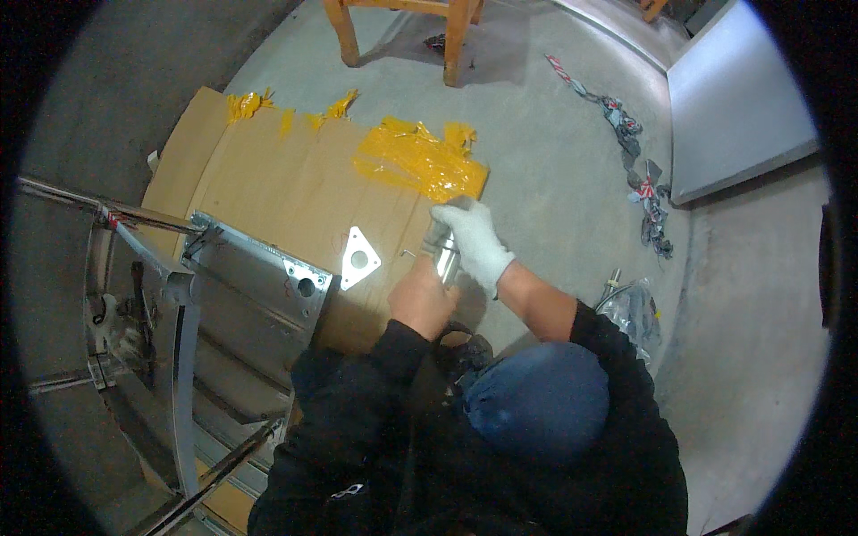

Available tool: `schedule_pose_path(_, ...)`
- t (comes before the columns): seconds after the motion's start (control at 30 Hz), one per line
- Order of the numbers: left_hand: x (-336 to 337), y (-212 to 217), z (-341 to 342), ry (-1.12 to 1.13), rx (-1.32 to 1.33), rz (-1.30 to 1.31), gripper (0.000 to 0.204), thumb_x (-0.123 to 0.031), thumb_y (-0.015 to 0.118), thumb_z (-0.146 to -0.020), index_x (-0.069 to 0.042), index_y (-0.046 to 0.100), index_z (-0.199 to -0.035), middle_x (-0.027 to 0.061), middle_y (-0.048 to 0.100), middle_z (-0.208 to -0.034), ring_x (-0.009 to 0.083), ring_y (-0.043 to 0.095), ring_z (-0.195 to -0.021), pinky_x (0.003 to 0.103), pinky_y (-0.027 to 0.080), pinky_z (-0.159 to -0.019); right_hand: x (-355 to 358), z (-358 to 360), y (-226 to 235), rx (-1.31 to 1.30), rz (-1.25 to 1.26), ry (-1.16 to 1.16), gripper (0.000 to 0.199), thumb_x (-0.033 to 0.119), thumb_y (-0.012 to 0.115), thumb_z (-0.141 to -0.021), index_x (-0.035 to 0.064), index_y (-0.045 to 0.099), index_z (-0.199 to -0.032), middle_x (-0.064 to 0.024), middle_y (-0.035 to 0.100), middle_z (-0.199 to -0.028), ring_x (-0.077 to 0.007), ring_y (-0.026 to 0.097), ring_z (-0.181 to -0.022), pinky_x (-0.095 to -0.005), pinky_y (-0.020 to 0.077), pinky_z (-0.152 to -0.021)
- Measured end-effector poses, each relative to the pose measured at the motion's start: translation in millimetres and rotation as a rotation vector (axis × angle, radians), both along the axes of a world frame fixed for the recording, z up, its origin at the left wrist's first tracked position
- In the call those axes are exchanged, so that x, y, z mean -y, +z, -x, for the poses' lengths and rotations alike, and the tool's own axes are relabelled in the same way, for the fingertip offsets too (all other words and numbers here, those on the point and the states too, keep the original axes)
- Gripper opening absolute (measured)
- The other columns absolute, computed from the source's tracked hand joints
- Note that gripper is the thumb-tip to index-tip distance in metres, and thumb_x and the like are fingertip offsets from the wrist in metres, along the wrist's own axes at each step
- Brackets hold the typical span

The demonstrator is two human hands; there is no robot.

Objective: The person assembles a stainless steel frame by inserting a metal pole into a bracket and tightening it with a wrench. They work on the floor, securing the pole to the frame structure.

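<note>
**Both hands on a metal cylinder above the cardboard**

The person crouches over a flattened sheet of cardboard [286, 179] on the concrete floor, and the work in hand looks to be mid-way rather than finished. A shiny metal cylinder [441, 255] is held up off the cardboard, between the two hands, near the sheet's right edge and just below the patch of yellow tape [420, 161]. It has not been set down or joined to anything visible. A triangular metal plate [359, 257] with a centre hole lies flat on the cardboard just beside the hands, untouched, and a metal frame [250, 277] with a holed bracket rests at the left, also untouched.

The right hand [474, 241], in a white glove, has its fingers curled closed around the upper part of the cylinder. The left hand [422, 299], bare, is closed into a loose fist at the cylinder's lower end; whether it grips the cylinder itself or a small tool cannot be told, as its fingers are turned away. A thin bent piece of wire-like metal shows just above this hand, too small to identify.

A clear bag [630, 308] of parts lies on the floor to the right.
</note>
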State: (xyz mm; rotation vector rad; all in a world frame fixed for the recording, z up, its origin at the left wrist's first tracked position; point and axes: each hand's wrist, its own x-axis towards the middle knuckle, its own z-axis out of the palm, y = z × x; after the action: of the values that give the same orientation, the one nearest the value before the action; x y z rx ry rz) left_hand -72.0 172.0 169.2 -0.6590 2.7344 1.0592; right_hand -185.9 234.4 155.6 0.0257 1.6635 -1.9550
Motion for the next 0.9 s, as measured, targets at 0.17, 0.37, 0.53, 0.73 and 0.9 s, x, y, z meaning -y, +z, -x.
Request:
schedule_pose_path(0.17,28,9,-10,-0.073,0.010,-0.756,0.052,-0.038,0.067,-0.076,-0.001,0.044,-0.104,0.0191,0.061,-0.078,0.0289,0.062,-0.066,0.039,0.049,-0.056,-12,-6,34,0.242,0.333,0.147,0.041,0.017,0.067,-0.080,0.0012,0.050,-0.114,-0.0044,0.055,-0.087,-0.0168,0.059,-0.072,-0.0328,0.0539,-0.069)
schedule_pose_path(0.37,39,33,-20,-0.333,0.131,-1.963,0.027,-0.021,0.058,-0.080,-0.003,0.050,-0.098,0.0063,0.055,-0.065,0.0138,0.053,-0.055,0.025,0.042,-0.053,-21,-4,51,0.122,0.817,0.781,0.073,0.015,0.067,-0.070,-0.0014,0.035,-0.134,-0.0095,0.062,-0.080,-0.0189,0.062,-0.077,-0.0300,0.0492,-0.073)
schedule_pose_path(0.53,41,53,-19,-0.187,0.200,-1.402,0.015,-0.018,0.060,-0.079,-0.004,0.054,-0.082,0.0030,0.054,-0.062,0.0117,0.053,-0.056,0.025,0.043,-0.056,-21,-17,80,0.067,0.409,0.441,0.034,0.015,0.058,-0.080,0.0002,0.052,-0.110,-0.0040,0.057,-0.071,-0.0126,0.056,-0.061,-0.0260,0.0486,-0.063)
schedule_pose_path(0.73,25,67,-7,-0.056,0.041,-0.999,0.022,-0.014,0.064,-0.073,0.000,0.052,-0.084,0.0044,0.055,-0.061,0.0116,0.054,-0.053,0.028,0.044,-0.051,-15,-13,78,0.132,0.317,0.202,0.019,0.015,0.058,-0.083,0.0026,0.056,-0.098,-0.0027,0.056,-0.072,-0.0120,0.054,-0.057,-0.0272,0.0490,-0.054)
schedule_pose_path(0.9,16,19,-11,0.020,-0.163,-0.380,0.029,-0.015,0.068,-0.071,0.003,0.051,-0.087,0.0086,0.056,-0.067,0.0162,0.055,-0.057,0.032,0.046,-0.053,0,-21,46,0.123,0.270,-0.012,0.028,0.021,0.064,-0.082,0.0021,0.056,-0.101,-0.0034,0.055,-0.075,-0.0119,0.054,-0.061,-0.0270,0.0479,-0.055)
